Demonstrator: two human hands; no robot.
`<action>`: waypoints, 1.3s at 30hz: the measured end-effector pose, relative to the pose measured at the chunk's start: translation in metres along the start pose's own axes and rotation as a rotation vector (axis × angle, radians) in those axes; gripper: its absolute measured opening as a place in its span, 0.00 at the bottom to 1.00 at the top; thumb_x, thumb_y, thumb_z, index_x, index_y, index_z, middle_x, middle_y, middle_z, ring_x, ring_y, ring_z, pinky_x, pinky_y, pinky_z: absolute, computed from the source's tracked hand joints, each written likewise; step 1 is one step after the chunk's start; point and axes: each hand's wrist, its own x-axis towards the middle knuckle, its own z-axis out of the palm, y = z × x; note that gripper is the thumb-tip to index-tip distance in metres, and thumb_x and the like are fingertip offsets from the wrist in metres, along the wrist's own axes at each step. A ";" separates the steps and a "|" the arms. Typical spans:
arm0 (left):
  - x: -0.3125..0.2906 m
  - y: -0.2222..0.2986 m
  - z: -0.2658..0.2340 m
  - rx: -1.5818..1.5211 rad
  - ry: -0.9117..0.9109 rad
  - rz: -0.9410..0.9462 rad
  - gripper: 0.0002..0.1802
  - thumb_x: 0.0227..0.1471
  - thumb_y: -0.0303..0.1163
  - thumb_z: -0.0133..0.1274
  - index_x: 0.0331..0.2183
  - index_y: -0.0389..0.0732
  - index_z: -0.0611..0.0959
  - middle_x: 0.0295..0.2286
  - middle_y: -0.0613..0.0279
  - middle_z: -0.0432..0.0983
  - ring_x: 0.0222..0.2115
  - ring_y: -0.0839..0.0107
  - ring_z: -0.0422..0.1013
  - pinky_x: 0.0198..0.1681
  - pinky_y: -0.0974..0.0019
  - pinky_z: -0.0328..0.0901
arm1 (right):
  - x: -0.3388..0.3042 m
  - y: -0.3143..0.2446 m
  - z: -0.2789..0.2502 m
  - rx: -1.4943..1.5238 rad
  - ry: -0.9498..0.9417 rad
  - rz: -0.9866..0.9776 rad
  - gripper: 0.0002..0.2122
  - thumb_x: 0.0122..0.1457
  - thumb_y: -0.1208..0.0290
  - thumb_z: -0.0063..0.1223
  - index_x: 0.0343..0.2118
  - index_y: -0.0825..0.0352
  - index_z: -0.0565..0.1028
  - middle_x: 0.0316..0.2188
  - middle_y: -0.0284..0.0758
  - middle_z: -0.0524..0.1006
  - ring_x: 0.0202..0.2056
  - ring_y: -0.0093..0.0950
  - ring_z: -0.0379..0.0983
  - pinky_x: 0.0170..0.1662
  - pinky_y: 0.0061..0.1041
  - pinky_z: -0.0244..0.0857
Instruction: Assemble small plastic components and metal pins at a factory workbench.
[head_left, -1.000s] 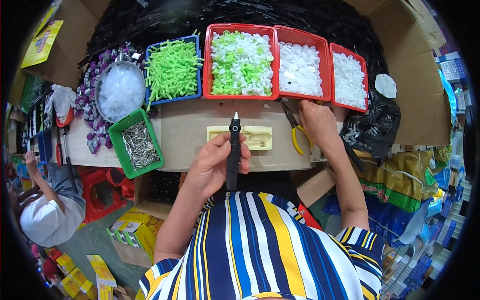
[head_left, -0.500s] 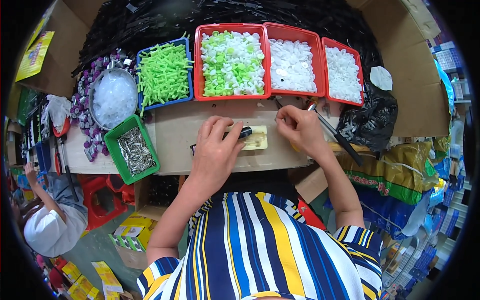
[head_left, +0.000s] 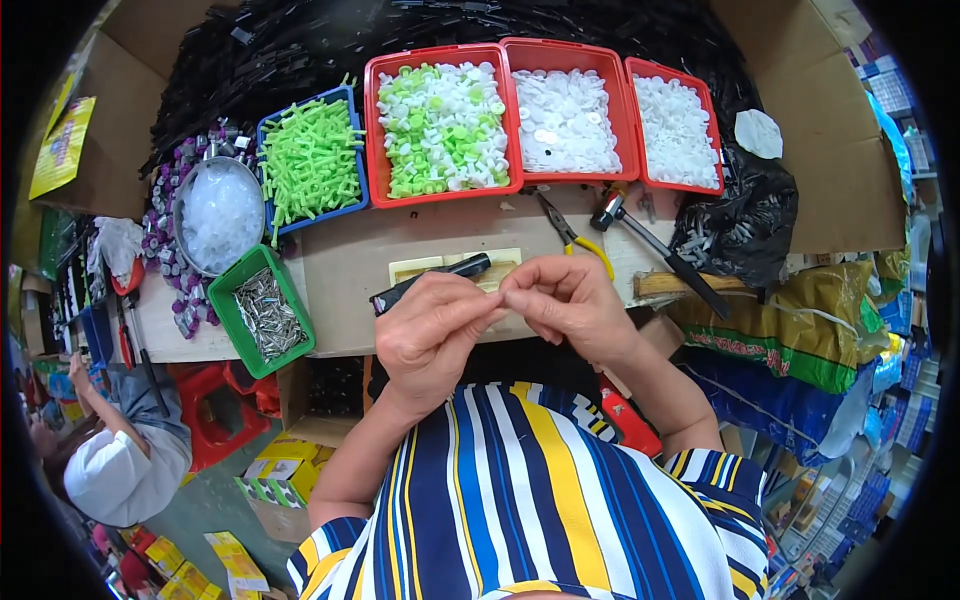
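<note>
My left hand (head_left: pixel 430 335) is closed, its thumb and fingertips pinched together. My right hand (head_left: pixel 572 308) is closed too, its fingertips meeting the left ones over the near part of the table; whatever lies between them is too small to make out. Just beyond my left hand a black tube-like piece (head_left: pixel 462 268) slants across a cream rectangular tray (head_left: pixel 508 256). The hand hides part of both, so whether it touches the black piece I cannot tell. Beyond my right hand lie pliers (head_left: pixel 566 234) with yellow handles and a hammer (head_left: pixel 655 240) with a black grip.
Along the back stand a blue bin (head_left: pixel 364 180) of green sticks and red bins (head_left: pixel 372 130) of white and green plastic parts. At left are a green bin (head_left: pixel 226 318) of metal pins and a bowl (head_left: pixel 180 225) of clear pieces. A wooden handle (head_left: pixel 665 285) lies right.
My right hand has moved left and nearer to me, meeting my left fingertips. My left hand has shifted nearer, off the tray, uncovering more of it. The pliers now show fully.
</note>
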 end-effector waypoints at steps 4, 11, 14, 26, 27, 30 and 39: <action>-0.007 -0.002 -0.002 -0.198 0.105 -0.288 0.09 0.40 0.16 0.64 0.29 0.32 0.84 0.25 0.59 0.78 0.28 0.70 0.73 0.33 0.70 0.67 | 0.033 0.018 -0.042 -0.834 0.277 -0.614 0.07 0.58 0.75 0.56 0.38 0.67 0.78 0.20 0.32 0.75 0.20 0.19 0.70 0.24 0.22 0.61; -0.020 -0.005 -0.014 -0.509 0.137 -0.506 0.06 0.45 0.16 0.63 0.29 0.31 0.84 0.27 0.62 0.78 0.26 0.78 0.69 0.30 0.75 0.64 | 0.057 0.029 -0.068 -1.936 0.329 -0.564 0.11 0.51 0.76 0.49 0.39 0.63 0.75 0.26 0.35 0.72 0.28 0.34 0.73 0.33 0.32 0.64; -0.024 -0.005 -0.018 -0.515 0.121 -0.529 0.04 0.47 0.17 0.62 0.30 0.31 0.83 0.28 0.62 0.78 0.27 0.78 0.72 0.32 0.77 0.66 | 0.052 0.024 -0.073 -1.913 0.295 -0.542 0.10 0.51 0.77 0.49 0.38 0.64 0.75 0.26 0.36 0.72 0.28 0.35 0.73 0.33 0.32 0.65; -0.021 -0.002 -0.016 -0.717 0.136 -0.705 0.07 0.51 0.20 0.59 0.36 0.32 0.83 0.30 0.59 0.81 0.32 0.73 0.77 0.41 0.71 0.70 | 0.041 0.013 -0.084 -1.721 0.389 -0.645 0.06 0.53 0.75 0.52 0.34 0.67 0.75 0.28 0.36 0.71 0.32 0.36 0.73 0.35 0.34 0.65; -0.021 -0.001 -0.015 -0.750 0.141 -0.726 0.08 0.51 0.20 0.59 0.36 0.32 0.83 0.30 0.58 0.81 0.32 0.73 0.77 0.41 0.71 0.71 | 0.044 0.015 -0.080 -1.839 0.363 -0.640 0.06 0.52 0.75 0.51 0.33 0.67 0.75 0.28 0.35 0.71 0.33 0.34 0.73 0.35 0.33 0.64; -0.022 -0.002 -0.016 -0.786 0.150 -0.749 0.08 0.50 0.20 0.59 0.36 0.32 0.83 0.29 0.58 0.81 0.32 0.72 0.77 0.41 0.71 0.71 | 0.045 0.016 -0.073 -2.016 0.345 -0.500 0.06 0.51 0.75 0.50 0.32 0.66 0.74 0.29 0.34 0.71 0.36 0.31 0.72 0.35 0.31 0.63; -0.026 -0.004 -0.019 -0.816 0.192 -0.772 0.08 0.50 0.21 0.60 0.36 0.33 0.83 0.28 0.58 0.81 0.30 0.72 0.77 0.38 0.71 0.70 | 0.027 0.009 -0.091 -1.680 0.348 -0.561 0.05 0.53 0.75 0.50 0.32 0.64 0.76 0.29 0.34 0.72 0.35 0.32 0.72 0.36 0.32 0.63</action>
